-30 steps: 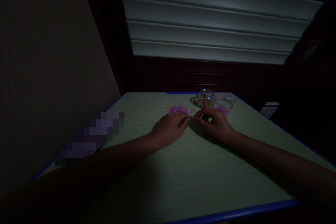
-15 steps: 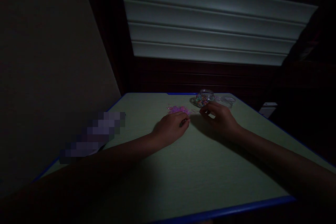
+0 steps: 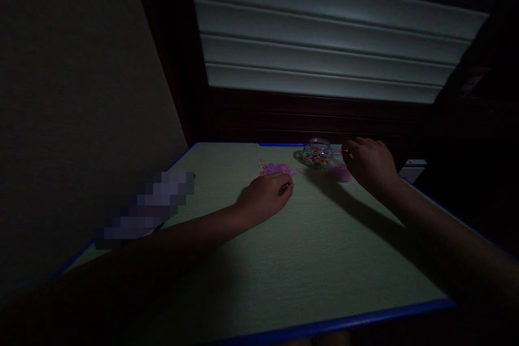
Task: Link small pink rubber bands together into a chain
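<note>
On the green table [image 3: 259,265], a pile of small pink and purple bits [image 3: 278,168], perhaps little bands, lies spread out. My left hand [image 3: 267,194] rests just in front of this pile with its fingers curled closed; what they hold, if anything, cannot be made out. My right hand [image 3: 371,165] is raised at the right, thumb and fingers pinched together, with something too small to name at the tips. Below and left of those fingertips lies a pink clump [image 3: 339,173]. A clear jar [image 3: 317,154] of colourful rings or bands stands to the left of my right hand.
A blurred-out object [image 3: 150,205] lies along the table's left side. Blue edging [image 3: 365,324] rims the tabletop. Beyond the right edge is a small white object [image 3: 412,170]. A slatted white panel [image 3: 324,43] in a dark frame stands behind. The light is dim.
My right hand has moved right and up, away from the pink pile and my left hand. The pink clump beside the jar now shows. My left hand has stayed nearly still.
</note>
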`<state>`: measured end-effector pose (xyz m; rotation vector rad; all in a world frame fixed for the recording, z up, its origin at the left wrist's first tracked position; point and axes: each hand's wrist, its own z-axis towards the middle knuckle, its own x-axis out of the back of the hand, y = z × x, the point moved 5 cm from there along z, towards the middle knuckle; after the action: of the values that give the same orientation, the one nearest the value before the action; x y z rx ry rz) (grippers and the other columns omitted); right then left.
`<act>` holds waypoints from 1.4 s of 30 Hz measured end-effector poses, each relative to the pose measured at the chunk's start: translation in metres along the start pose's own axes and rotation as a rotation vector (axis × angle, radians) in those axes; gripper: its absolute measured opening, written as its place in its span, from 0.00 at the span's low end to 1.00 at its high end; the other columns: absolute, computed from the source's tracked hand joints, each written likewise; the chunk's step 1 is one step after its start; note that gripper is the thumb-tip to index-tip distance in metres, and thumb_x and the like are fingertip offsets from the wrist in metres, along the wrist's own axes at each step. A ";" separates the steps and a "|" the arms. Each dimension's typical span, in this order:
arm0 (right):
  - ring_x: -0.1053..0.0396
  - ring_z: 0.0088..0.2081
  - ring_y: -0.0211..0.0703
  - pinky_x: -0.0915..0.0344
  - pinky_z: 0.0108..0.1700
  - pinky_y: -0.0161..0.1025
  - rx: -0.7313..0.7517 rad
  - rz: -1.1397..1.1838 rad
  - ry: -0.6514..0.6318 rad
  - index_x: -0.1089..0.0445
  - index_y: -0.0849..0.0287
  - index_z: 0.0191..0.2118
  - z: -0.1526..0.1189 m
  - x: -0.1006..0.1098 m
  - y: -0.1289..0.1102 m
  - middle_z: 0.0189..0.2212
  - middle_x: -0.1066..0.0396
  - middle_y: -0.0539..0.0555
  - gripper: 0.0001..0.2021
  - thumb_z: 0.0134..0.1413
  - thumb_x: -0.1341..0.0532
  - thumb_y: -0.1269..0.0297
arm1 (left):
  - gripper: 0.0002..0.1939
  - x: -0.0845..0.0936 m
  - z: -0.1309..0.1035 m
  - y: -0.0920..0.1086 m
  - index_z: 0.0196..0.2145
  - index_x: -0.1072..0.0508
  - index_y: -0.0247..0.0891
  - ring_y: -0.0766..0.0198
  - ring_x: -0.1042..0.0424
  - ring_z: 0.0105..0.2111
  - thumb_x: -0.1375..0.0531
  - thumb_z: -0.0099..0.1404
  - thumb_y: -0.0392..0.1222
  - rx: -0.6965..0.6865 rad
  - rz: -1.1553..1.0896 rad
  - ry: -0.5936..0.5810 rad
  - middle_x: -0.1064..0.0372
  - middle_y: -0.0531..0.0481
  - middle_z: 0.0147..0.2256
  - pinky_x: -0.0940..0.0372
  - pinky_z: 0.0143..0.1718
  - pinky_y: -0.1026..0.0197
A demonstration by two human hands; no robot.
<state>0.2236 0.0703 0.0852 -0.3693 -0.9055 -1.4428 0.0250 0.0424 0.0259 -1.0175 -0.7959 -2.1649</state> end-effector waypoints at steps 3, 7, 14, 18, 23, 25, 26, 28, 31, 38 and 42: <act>0.37 0.32 0.44 0.52 0.32 0.38 -0.023 -0.050 -0.047 0.31 0.62 0.33 -0.001 -0.003 0.003 0.31 0.31 0.58 0.12 0.51 0.51 0.67 | 0.09 0.001 0.000 0.001 0.31 0.32 0.38 0.68 0.36 0.27 0.51 0.60 0.38 0.013 0.003 -0.004 0.33 0.52 0.30 0.42 0.29 0.65; 0.36 0.32 0.45 0.53 0.31 0.39 -0.015 -0.072 -0.076 0.31 0.62 0.32 -0.003 -0.004 0.001 0.31 0.31 0.59 0.12 0.52 0.51 0.68 | 0.09 0.001 0.000 0.000 0.31 0.32 0.38 0.68 0.37 0.26 0.51 0.60 0.39 0.021 0.000 -0.007 0.33 0.52 0.30 0.42 0.29 0.65; 0.36 0.32 0.45 0.54 0.31 0.40 -0.013 -0.093 -0.078 0.31 0.63 0.30 -0.004 -0.004 -0.001 0.30 0.31 0.59 0.12 0.52 0.52 0.70 | 0.09 0.000 0.000 -0.002 0.31 0.32 0.38 0.67 0.36 0.28 0.51 0.59 0.38 0.014 -0.012 -0.009 0.33 0.52 0.30 0.42 0.31 0.65; 0.36 0.32 0.44 0.53 0.31 0.39 -0.002 -0.105 -0.083 0.31 0.63 0.29 -0.004 -0.006 -0.001 0.29 0.31 0.59 0.12 0.51 0.51 0.69 | 0.09 0.001 0.000 -0.001 0.31 0.32 0.39 0.67 0.36 0.28 0.51 0.60 0.38 0.008 0.003 -0.012 0.33 0.52 0.30 0.42 0.31 0.65; 0.36 0.32 0.44 0.53 0.31 0.39 0.018 -0.109 -0.087 0.31 0.63 0.29 -0.004 -0.005 -0.003 0.29 0.31 0.59 0.12 0.51 0.51 0.70 | 0.09 0.001 0.000 -0.001 0.31 0.32 0.39 0.68 0.36 0.27 0.51 0.60 0.38 0.012 0.010 -0.010 0.33 0.52 0.30 0.42 0.30 0.66; 0.36 0.32 0.44 0.53 0.31 0.39 0.020 -0.105 -0.098 0.31 0.63 0.29 -0.004 -0.005 -0.003 0.29 0.31 0.59 0.12 0.51 0.51 0.70 | 0.09 0.000 0.000 -0.001 0.31 0.32 0.38 0.68 0.36 0.27 0.51 0.60 0.39 0.017 0.011 -0.015 0.33 0.52 0.30 0.42 0.30 0.66; 0.36 0.32 0.44 0.53 0.31 0.39 0.020 -0.104 -0.100 0.31 0.63 0.29 -0.004 -0.005 -0.003 0.29 0.31 0.59 0.12 0.51 0.51 0.70 | 0.09 0.000 0.000 -0.001 0.31 0.32 0.38 0.68 0.36 0.27 0.51 0.60 0.39 0.020 0.010 -0.018 0.33 0.52 0.30 0.42 0.30 0.66; 0.36 0.32 0.44 0.53 0.31 0.39 0.025 -0.098 -0.097 0.31 0.62 0.30 -0.004 -0.005 -0.003 0.30 0.31 0.59 0.12 0.51 0.51 0.71 | 0.09 0.000 0.000 -0.002 0.32 0.32 0.38 0.68 0.37 0.27 0.51 0.60 0.39 0.026 0.007 -0.021 0.33 0.52 0.30 0.42 0.30 0.65; 0.37 0.32 0.44 0.53 0.32 0.40 0.033 -0.087 -0.078 0.31 0.62 0.31 -0.004 -0.005 -0.005 0.30 0.32 0.58 0.12 0.52 0.52 0.71 | 0.09 0.000 0.000 -0.002 0.32 0.32 0.39 0.68 0.37 0.27 0.51 0.60 0.39 0.027 0.002 -0.018 0.33 0.52 0.30 0.42 0.30 0.65; 0.38 0.34 0.45 0.53 0.36 0.40 0.167 0.001 0.018 0.32 0.62 0.35 -0.008 0.006 -0.027 0.30 0.32 0.58 0.11 0.53 0.51 0.70 | 0.09 0.000 0.000 -0.002 0.31 0.32 0.39 0.68 0.37 0.26 0.51 0.60 0.39 0.001 -0.005 -0.003 0.34 0.53 0.29 0.43 0.29 0.66; 0.38 0.35 0.45 0.50 0.38 0.40 0.231 0.113 0.018 0.33 0.61 0.39 -0.013 0.004 -0.043 0.34 0.32 0.58 0.11 0.53 0.51 0.71 | 0.09 0.000 0.000 -0.002 0.31 0.32 0.38 0.68 0.37 0.26 0.51 0.60 0.38 0.010 -0.003 0.002 0.34 0.53 0.28 0.42 0.29 0.66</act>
<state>0.1865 0.0527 0.0670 -0.2311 -1.0092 -1.2220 0.0234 0.0434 0.0253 -1.0098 -0.8073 -2.1621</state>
